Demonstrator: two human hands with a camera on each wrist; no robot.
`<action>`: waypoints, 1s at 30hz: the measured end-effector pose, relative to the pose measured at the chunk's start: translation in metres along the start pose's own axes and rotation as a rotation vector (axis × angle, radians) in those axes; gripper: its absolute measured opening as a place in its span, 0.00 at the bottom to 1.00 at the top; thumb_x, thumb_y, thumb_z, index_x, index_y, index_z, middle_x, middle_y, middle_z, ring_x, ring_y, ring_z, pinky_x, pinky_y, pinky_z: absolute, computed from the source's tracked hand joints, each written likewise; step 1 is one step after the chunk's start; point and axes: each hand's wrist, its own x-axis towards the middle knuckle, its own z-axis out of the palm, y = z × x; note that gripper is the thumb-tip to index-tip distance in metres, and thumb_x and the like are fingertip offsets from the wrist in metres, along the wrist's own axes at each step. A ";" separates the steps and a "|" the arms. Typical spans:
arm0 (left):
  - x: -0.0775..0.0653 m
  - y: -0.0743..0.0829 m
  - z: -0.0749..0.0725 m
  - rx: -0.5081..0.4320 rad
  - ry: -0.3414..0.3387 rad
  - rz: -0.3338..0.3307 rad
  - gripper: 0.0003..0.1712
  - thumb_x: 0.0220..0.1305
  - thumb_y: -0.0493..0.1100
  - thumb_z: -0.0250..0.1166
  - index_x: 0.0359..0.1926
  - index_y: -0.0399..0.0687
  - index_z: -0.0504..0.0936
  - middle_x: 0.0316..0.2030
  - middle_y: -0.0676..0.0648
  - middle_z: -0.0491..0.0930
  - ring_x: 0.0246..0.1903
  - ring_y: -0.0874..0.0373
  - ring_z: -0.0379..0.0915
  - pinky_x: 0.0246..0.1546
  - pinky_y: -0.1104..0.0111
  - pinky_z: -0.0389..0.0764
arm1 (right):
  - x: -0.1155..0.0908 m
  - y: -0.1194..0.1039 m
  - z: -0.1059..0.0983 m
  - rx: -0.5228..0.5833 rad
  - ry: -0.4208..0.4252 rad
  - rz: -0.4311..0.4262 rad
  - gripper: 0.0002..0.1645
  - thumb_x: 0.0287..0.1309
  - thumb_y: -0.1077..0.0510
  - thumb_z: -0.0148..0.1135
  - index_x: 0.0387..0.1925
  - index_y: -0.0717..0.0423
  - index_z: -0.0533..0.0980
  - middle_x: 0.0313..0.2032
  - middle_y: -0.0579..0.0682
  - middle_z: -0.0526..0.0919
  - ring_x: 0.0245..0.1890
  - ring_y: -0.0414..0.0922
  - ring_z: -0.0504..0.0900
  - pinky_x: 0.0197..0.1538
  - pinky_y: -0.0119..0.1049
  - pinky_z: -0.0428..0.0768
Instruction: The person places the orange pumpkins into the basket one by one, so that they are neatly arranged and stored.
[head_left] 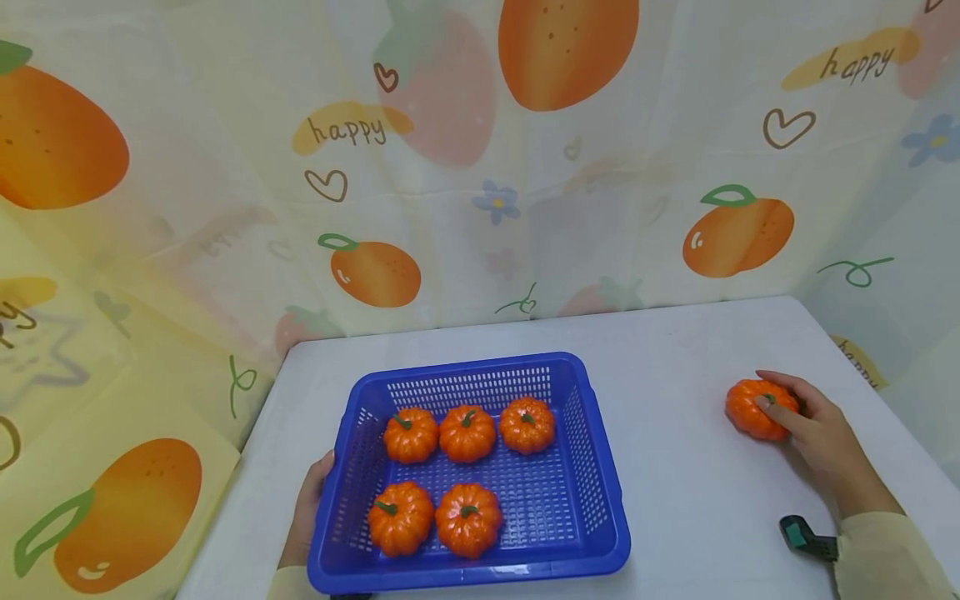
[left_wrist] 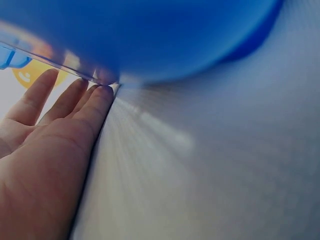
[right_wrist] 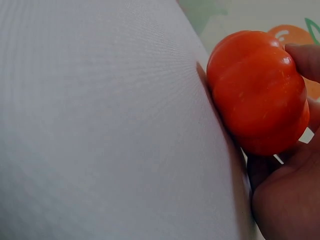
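My right hand [head_left: 821, 433] grips a small orange pumpkin [head_left: 756, 410] with a green stem, at the right side of the table. Up close in the right wrist view, the ribbed pumpkin [right_wrist: 257, 92] sits between thumb and fingers, close to the white tabletop. A blue plastic basket [head_left: 592, 467] with slotted walls stands left of centre. Against its left wall is my left hand [head_left: 307, 504], partly hidden by the basket. The left wrist view shows that hand [left_wrist: 55, 135] with nearly straight fingers touching the blue basket [left_wrist: 150, 35].
Inside the basket lie several more pumpkins: three in the back row, such as one [head_left: 527, 425], and two in front, such as one [head_left: 468, 521]. A white table [head_left: 667, 358] carries everything. Fruit-printed cloth [head_left: 465, 250] hangs behind and at the sides.
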 end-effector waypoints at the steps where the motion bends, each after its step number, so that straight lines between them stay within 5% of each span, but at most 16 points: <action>1: -0.003 -0.009 -0.004 -0.038 0.006 -0.002 0.15 0.75 0.31 0.55 0.55 0.25 0.79 0.48 0.25 0.82 0.49 0.37 0.83 0.56 0.42 0.83 | 0.000 0.000 0.000 -0.003 0.001 0.001 0.39 0.84 0.38 0.54 0.85 0.49 0.61 0.81 0.69 0.54 0.75 0.70 0.52 0.78 0.46 0.61; 3: -0.011 -0.035 -0.015 -0.095 0.017 0.016 0.15 0.70 0.26 0.52 0.52 0.14 0.73 0.46 0.17 0.76 0.48 0.30 0.81 0.56 0.38 0.81 | 0.000 0.001 0.000 -0.009 0.003 0.005 0.39 0.84 0.38 0.54 0.85 0.49 0.61 0.81 0.69 0.54 0.75 0.70 0.52 0.73 0.34 0.65; 8: -0.012 -0.042 -0.015 -0.093 0.025 0.052 0.17 0.67 0.26 0.52 0.49 0.10 0.69 0.46 0.15 0.74 0.48 0.28 0.79 0.57 0.36 0.80 | 0.000 0.002 -0.001 -0.002 0.007 0.005 0.39 0.84 0.38 0.54 0.85 0.49 0.62 0.81 0.69 0.54 0.75 0.69 0.54 0.53 0.14 0.69; 16: -0.010 -0.041 -0.017 -0.207 0.010 0.049 0.15 0.66 0.22 0.49 0.50 0.09 0.67 0.44 0.13 0.70 0.46 0.27 0.79 0.53 0.37 0.82 | -0.001 -0.002 0.000 0.004 0.019 -0.003 0.38 0.84 0.39 0.54 0.84 0.50 0.62 0.80 0.69 0.55 0.74 0.68 0.55 0.53 0.14 0.70; 20: -0.010 -0.038 -0.017 -0.123 -0.003 0.049 0.16 0.61 0.19 0.45 0.48 0.08 0.67 0.44 0.13 0.71 0.47 0.29 0.79 0.55 0.39 0.82 | -0.002 -0.004 0.000 -0.003 0.019 -0.010 0.38 0.85 0.39 0.53 0.84 0.50 0.62 0.80 0.69 0.56 0.74 0.69 0.55 0.54 0.14 0.69; 25: -0.009 -0.034 -0.018 -0.113 0.004 0.019 0.17 0.65 0.20 0.46 0.52 0.08 0.67 0.48 0.14 0.72 0.50 0.27 0.78 0.58 0.36 0.79 | -0.003 -0.008 0.002 -0.007 0.012 -0.012 0.38 0.85 0.39 0.53 0.84 0.51 0.62 0.80 0.69 0.55 0.74 0.69 0.53 0.78 0.48 0.61; 27: -0.010 -0.033 -0.018 -0.128 0.002 0.014 0.18 0.68 0.23 0.48 0.54 0.08 0.66 0.49 0.13 0.72 0.52 0.27 0.78 0.59 0.35 0.78 | -0.003 -0.011 0.004 -0.002 0.004 -0.021 0.38 0.85 0.39 0.54 0.84 0.53 0.62 0.80 0.69 0.55 0.74 0.70 0.53 0.78 0.67 0.55; 30: -0.011 -0.034 -0.019 -0.125 -0.014 0.021 0.18 0.69 0.24 0.50 0.54 0.08 0.66 0.49 0.13 0.71 0.52 0.28 0.78 0.59 0.34 0.77 | -0.003 -0.015 0.006 -0.003 -0.006 -0.033 0.38 0.85 0.40 0.54 0.83 0.55 0.62 0.80 0.69 0.56 0.75 0.70 0.53 0.76 0.72 0.52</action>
